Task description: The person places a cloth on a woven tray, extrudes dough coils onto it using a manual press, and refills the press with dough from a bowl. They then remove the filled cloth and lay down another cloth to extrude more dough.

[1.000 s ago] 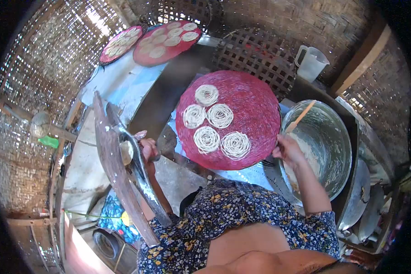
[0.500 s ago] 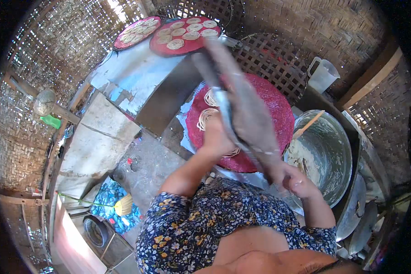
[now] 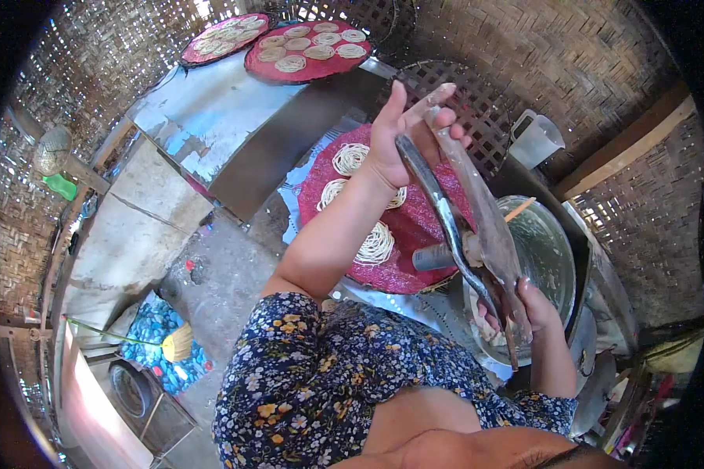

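The right hand [image 3: 536,307] is gripping the near end of a two-armed press [image 3: 486,219], fingers closed; the left hand [image 3: 399,141] is staying half-open at its far end, thumb and forefinger spread. The press is slanting above a pink tray [image 3: 405,248] holding pale coils [image 3: 375,244].

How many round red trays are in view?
3. The front tray lies before the person, partly hidden by the wooden tool; the back-left tray and back-right tray sit farther off, upper left. Any stacked beneath would be hidden.
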`<state>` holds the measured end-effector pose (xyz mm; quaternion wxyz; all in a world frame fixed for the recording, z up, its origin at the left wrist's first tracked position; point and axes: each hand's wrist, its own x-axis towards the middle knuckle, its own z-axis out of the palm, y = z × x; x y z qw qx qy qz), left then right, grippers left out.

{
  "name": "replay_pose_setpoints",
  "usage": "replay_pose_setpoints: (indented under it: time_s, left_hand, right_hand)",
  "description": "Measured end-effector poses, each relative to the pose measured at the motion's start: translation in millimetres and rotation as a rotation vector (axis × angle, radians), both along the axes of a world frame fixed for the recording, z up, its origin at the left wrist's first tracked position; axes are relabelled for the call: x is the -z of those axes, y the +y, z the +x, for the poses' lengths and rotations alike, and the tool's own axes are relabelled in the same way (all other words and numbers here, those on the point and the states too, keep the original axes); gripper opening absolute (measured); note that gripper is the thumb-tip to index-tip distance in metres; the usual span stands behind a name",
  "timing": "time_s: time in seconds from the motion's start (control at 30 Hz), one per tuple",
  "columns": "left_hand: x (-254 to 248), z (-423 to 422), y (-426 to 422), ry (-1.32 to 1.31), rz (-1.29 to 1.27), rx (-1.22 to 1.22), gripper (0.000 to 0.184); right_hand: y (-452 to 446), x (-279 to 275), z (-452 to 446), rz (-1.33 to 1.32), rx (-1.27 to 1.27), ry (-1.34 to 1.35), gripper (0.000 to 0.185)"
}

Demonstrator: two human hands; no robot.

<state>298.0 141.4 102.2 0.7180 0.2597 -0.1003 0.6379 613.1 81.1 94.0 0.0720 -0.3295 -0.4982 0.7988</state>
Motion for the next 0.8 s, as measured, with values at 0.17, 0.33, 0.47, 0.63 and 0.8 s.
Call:
replay_pose_setpoints:
  time_s: [0.17, 0.33, 0.47, 0.63, 0.8]
  left_hand:
    - [42, -6, 19, -0.066, -0.038, -0.029, 0.061]
    - [54, -10, 13, -0.046, -0.077, -0.112, 0.056]
    - [40, 0, 1, -0.041, -0.05, -0.158, 0.054]
    - [3, -16, 3, -0.048, 0.097, -0.157, 0.059]
    - [-10, -15, -22, -0.034, 0.119, -0.138, 0.057]
  right_hand:
    - [20, 10, -12, 0.163, -0.041, -0.171, 0.063]
    - [16, 6, -15, 0.194, -0.097, -0.235, 0.058]
    - [7, -24, -8, 0.282, -0.029, -0.302, 0.063]
    - [7, -36, -18, 0.44, 0.035, -0.289, 0.063]
    - [-11, -45, -22, 0.369, 0.004, -0.259, 0.068]
